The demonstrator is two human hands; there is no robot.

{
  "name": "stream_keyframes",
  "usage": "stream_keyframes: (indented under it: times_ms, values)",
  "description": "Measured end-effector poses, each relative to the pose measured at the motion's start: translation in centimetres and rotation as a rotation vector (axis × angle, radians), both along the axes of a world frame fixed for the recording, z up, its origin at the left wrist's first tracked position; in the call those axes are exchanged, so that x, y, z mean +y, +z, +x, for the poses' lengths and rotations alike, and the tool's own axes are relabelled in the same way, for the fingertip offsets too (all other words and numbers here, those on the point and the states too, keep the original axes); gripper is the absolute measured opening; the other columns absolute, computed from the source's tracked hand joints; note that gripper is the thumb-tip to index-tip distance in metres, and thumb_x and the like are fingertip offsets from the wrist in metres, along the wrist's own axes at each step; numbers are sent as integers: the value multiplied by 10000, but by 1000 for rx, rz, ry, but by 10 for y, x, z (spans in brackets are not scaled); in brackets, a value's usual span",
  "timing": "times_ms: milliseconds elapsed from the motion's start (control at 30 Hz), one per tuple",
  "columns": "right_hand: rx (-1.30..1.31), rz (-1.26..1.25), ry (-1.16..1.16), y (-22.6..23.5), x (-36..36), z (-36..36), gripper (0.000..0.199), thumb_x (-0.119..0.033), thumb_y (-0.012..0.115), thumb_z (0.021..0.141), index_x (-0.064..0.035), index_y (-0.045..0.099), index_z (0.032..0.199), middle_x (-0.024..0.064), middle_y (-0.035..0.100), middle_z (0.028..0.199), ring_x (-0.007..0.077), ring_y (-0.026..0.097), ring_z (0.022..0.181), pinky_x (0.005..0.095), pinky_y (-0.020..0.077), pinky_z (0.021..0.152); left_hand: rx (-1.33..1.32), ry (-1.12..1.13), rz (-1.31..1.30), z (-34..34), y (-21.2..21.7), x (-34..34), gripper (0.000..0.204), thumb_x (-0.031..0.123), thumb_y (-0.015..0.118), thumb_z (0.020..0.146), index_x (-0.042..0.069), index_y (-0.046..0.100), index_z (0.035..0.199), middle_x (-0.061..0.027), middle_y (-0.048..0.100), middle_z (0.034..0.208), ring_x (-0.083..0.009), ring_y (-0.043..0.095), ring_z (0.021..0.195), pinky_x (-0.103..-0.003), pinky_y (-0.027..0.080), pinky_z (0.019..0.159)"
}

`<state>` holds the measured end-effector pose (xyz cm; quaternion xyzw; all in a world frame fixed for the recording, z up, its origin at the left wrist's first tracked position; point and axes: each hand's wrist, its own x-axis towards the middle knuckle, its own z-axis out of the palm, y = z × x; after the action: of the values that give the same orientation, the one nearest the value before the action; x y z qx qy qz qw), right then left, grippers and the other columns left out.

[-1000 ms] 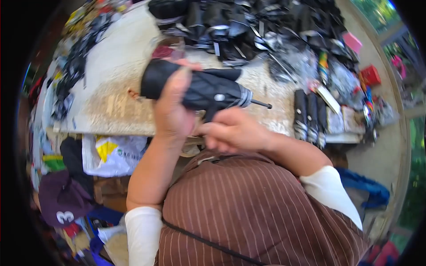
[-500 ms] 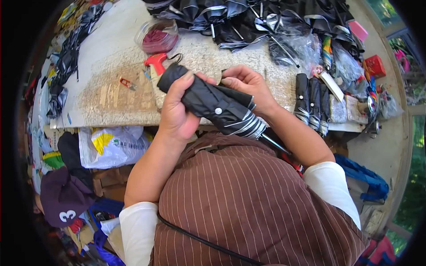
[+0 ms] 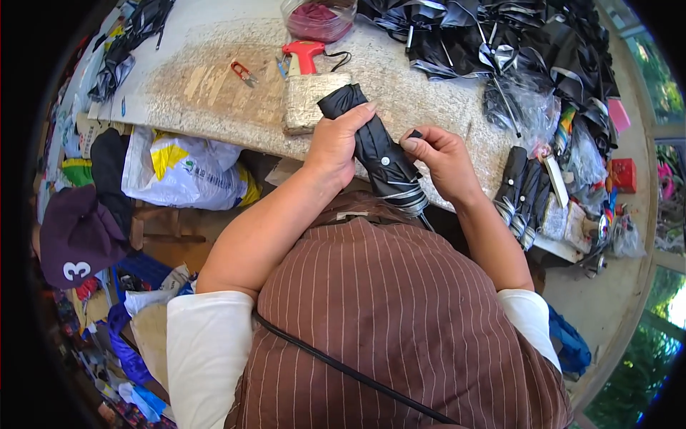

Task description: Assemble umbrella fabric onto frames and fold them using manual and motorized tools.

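Note:
A folded black umbrella (image 3: 389, 163) with silvery rib ends and a white snap button lies tilted in front of me, its top up and to the left. My left hand (image 3: 334, 143) is closed round its upper part, thumb across the cloth. Beside its right edge my right hand (image 3: 446, 163) is closed in a pinch, with a small black strap end (image 3: 415, 134) showing at the fingertips. How that strap joins the umbrella is hidden. The shaft shows as a short bit below the ribs.
On the worn table (image 3: 214, 107) are a red tagging gun (image 3: 303, 56), red thread snips (image 3: 244, 74), a pale block (image 3: 306, 99) and a plastic tub (image 3: 320, 32) of dark red stuff. Several folded umbrellas (image 3: 511, 184) lie right; open black umbrellas (image 3: 457, 53) pile behind.
The view has shifted, so the table things sit further right. The umbrella has turned steeper, its ribs pointing more toward me. My right hand has drawn out from the umbrella's side, still pinching.

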<state>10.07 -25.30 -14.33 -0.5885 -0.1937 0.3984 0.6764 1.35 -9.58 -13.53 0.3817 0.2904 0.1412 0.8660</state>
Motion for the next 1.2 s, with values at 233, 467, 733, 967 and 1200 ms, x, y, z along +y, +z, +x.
stream_keyframes:
  times_ms: [233,467,733,967,1200]
  values:
    - [-1071,-99,-70,1,5,-28,198,-46,661,813,17,649,1000,55,606,825,147,535,684,241,456,635,13,137,-39,0,-11,2,162,129,659,830,-1,598,902,-72,608,765,-137,579,650,-245,479,606]
    - [-1614,-153,-2,-2,6,-51,287,-42,659,785,31,631,1061,89,576,891,206,539,737,268,466,632,96,238,-162,-3,-9,-7,137,120,669,823,1,604,848,-56,588,749,-112,527,605,-235,451,563]
    - [-1761,-288,204,5,11,-59,360,-49,667,760,40,602,1103,119,563,962,231,538,782,293,480,672,159,246,-133,-9,-5,-8,154,133,665,834,3,592,872,-48,579,767,-106,516,621,-231,443,558]
    - [-1707,-294,226,14,-4,-55,399,-74,662,769,45,585,1141,155,544,1051,261,540,885,316,480,764,27,205,-105,0,-16,-18,166,138,674,833,7,592,891,-47,575,777,-98,498,622,-224,429,551]
    - [-1243,-132,-28,39,-43,-41,417,-139,624,816,13,574,1202,162,504,1184,273,490,1082,352,424,907,-257,8,197,10,74,-5,173,115,697,818,0,606,910,-35,602,804,-94,541,687,-220,448,622]
